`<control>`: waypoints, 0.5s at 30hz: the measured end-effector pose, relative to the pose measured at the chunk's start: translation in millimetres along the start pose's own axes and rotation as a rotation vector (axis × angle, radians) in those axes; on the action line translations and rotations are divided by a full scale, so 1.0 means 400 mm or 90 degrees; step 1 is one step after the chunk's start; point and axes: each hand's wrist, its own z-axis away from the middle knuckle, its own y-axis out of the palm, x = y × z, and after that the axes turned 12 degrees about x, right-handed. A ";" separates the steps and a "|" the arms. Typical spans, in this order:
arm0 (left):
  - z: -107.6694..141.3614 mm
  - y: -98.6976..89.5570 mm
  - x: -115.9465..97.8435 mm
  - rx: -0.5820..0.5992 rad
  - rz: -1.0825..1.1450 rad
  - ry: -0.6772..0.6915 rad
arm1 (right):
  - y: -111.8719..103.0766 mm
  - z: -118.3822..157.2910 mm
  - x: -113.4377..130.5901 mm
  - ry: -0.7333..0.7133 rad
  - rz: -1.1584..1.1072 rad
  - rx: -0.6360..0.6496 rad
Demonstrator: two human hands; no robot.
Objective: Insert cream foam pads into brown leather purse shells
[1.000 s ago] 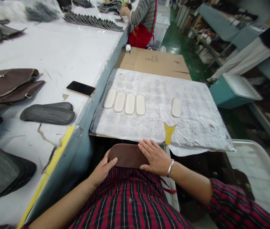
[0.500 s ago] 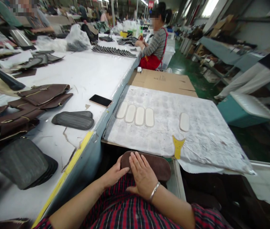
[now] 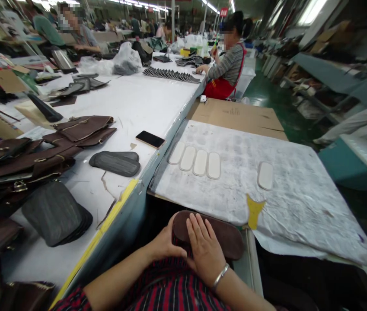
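Where the workroom stretches away, a long white surface (image 3: 118,101) is spread at 10 o'clock from the middle of the view, its near corner edged by a yellow strip (image 3: 120,201). Between 3 and 4 o'clock, a sheet-covered surface (image 3: 238,153) is set alongside it. At 1 o'clock, a co-worker (image 3: 230,67) in a striped top and red apron is seen beside the white surface. A cardboard sheet (image 3: 241,116) is laid at 2 o'clock, beyond the sheet-covered surface. At 9 o'clock, brown bags (image 3: 82,129) with metal fittings are heaped, and a stack of dark grey panels (image 3: 53,214) is placed at 8 o'clock.

At 5 o'clock, a brown piece (image 3: 228,237) with rounded ends is held over a striped garment (image 3: 170,285), near the sheet-covered surface's closest edge. Its left end is gripped by the left hand (image 3: 165,242), the fingers clamped around it and partly hidden; across its top the right hand (image 3: 204,248) is laid flat, its fingers outstretched and close together.

Two overlapping grey pieces (image 3: 115,164) are left at 9 o'clock, a phone (image 3: 150,139) at 10. A row of four white pads (image 3: 200,162) is lined up near the centre, and a single white pad (image 3: 265,175) is set apart at 3 o'clock. A yellow forked piece (image 3: 254,211) is rested at 4 o'clock, and a silver bracelet (image 3: 221,275) is worn on the right wrist.
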 end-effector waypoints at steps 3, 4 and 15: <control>0.001 -0.013 0.008 0.025 -0.022 -0.003 | 0.015 -0.033 0.028 -0.011 0.003 0.003; 0.002 -0.019 0.009 0.030 -0.031 -0.007 | 0.018 -0.048 0.042 -0.016 0.005 0.005; -0.026 0.028 -0.032 -0.181 0.131 -0.126 | -0.044 0.133 -0.217 0.164 -0.173 -0.014</control>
